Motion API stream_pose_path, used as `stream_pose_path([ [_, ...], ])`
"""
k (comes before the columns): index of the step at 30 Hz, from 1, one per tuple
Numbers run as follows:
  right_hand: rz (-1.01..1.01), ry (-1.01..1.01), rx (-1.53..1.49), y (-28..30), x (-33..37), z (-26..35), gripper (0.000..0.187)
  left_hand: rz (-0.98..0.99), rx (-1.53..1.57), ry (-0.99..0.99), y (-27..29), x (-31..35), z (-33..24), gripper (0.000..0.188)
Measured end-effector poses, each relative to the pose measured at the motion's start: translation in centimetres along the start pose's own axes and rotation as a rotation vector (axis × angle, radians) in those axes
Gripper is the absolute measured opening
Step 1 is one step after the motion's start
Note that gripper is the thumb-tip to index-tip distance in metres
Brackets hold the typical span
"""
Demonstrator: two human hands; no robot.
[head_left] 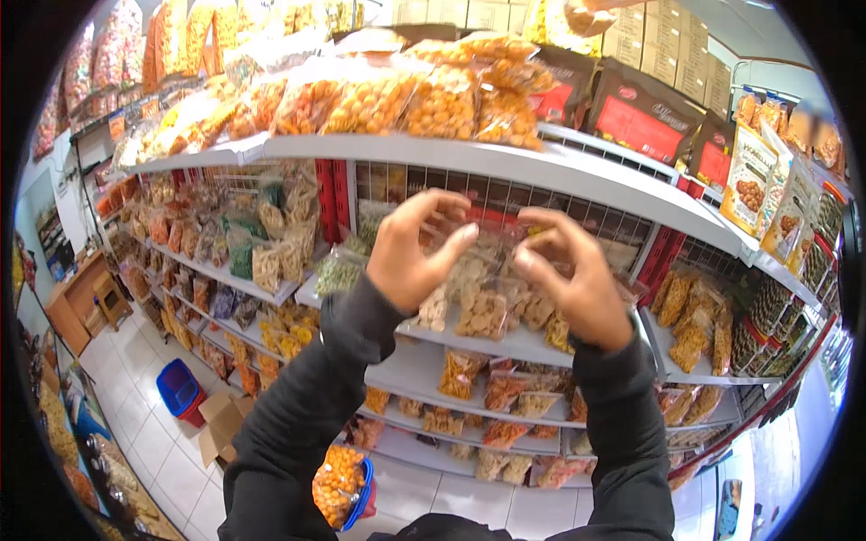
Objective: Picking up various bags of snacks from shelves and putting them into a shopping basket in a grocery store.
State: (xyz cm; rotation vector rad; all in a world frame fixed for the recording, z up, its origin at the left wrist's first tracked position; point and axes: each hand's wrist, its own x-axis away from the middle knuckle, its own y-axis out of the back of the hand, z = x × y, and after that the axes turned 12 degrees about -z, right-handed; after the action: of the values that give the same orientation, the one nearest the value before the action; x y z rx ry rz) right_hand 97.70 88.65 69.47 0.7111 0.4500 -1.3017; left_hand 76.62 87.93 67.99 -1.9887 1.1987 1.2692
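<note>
Shop shelves (424, 151) w/ bagged snacks fill the bg. L hand (408, 251) & R hand (582, 278) are raised apart, fingers (552, 221) curved but released. Nearest clear bag (484, 314) of beige pcs sits behind, betw. them, on mid shelf (451, 342); contents prob. crackers, hard to tell.

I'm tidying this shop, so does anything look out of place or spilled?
The open cardboard box looks a bit out of place, sitting on the tiled floor near the stocked shelves. I see no spill.
</note>
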Motion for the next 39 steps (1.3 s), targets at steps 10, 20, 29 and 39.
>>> stream_pose_path([
  [10,-0.392,-0.237,0.102,7.2,-26.2,-0.3,0.068,-0.212,-0.527,-0.251,-7.1,-23.3,3.4,0.042],
  [20,-0.322,-0.459,-0.199,5.7,-32.0,-6.1,0.071,0.101,-0.801,0.17,-11.5,-30.7,3.9,0.104],
  [29,-0.333,-0.51,-0.342,4.1,-32.0,-5.6,0.04,0.008,-0.855,0.004,-11.7,-28.5,5.9,0.061],
  [39,-0.244,-0.385,-0.555,5.9,-29.5,-5.7,0.025,-0.154,-0.38,-0.383,-11.4,-25.5,5.9,0.048],
])
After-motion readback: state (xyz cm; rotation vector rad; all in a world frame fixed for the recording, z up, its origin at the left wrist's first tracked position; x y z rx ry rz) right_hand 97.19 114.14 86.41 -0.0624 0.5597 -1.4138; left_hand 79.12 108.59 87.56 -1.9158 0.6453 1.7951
